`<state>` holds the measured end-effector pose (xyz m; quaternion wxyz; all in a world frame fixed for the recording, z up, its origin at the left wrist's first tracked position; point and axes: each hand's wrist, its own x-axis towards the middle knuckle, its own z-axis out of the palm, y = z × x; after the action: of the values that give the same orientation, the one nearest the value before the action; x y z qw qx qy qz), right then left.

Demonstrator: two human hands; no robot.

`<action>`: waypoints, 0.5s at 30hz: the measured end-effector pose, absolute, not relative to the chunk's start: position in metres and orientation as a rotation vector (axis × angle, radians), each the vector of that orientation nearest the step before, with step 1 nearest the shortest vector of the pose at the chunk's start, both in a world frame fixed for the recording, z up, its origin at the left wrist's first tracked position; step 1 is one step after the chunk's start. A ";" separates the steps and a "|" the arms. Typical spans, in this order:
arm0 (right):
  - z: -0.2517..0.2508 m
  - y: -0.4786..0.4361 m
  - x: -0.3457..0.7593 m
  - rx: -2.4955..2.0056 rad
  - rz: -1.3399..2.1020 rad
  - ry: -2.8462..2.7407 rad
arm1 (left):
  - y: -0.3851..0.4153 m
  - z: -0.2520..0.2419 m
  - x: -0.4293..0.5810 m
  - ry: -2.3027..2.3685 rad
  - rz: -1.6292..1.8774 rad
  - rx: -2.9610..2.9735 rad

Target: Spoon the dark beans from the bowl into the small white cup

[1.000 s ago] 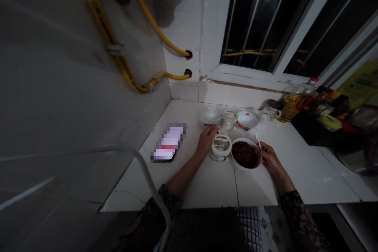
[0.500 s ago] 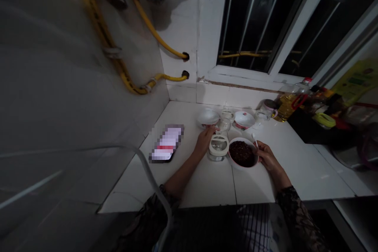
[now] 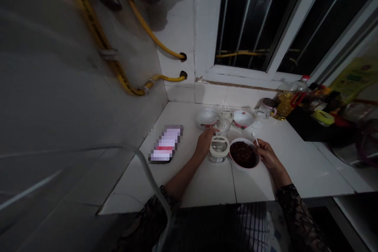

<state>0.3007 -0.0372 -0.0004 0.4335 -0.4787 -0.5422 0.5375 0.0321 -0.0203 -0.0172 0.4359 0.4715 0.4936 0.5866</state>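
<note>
My right hand [image 3: 265, 153] pinches a small white spoon [image 3: 255, 139], which points up over the rim of a white bowl [image 3: 244, 167]. Its fingers are at that bowl's right side. Dark red, flaky chili [image 3: 242, 153] fills much of the bowl. My left hand [image 3: 203, 143] has its fingers drawn together beside a clear jar with a pale lid [image 3: 219, 147]. What those fingertips grip, if anything, is hidden. Just beyond them stand a second clear jar [image 3: 223, 125] and a white bowl [image 3: 206, 118].
A patterned white bowl [image 3: 243, 119] and a lidded glass jug [image 3: 267, 108] stand farther back. Left lies a phone [image 3: 167, 143] with a blurred screen. An oil bottle [image 3: 285, 104] and a dark rack [image 3: 304, 124] are at right. A pale cable [image 3: 147, 169] crosses at left.
My left fingers have drawn in slightly from the jars. My right hand stays by the chili bowl with the spoon. The view has shifted a little.
</note>
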 end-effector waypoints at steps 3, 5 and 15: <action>0.000 -0.037 0.301 -1.205 1.330 -1.323 | -0.020 -0.018 0.036 1.223 1.491 1.175; -0.001 -0.036 0.302 -1.210 1.329 -1.309 | -0.017 -0.019 0.038 1.222 1.505 1.168; 0.000 -0.037 0.302 -1.201 1.344 -1.297 | 0.004 -0.022 0.035 1.248 1.548 1.202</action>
<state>0.3023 -0.0368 -0.0001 0.4444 -0.4845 -0.5231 0.5423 0.0353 0.0040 -0.0218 0.3978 0.4747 0.4927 0.6112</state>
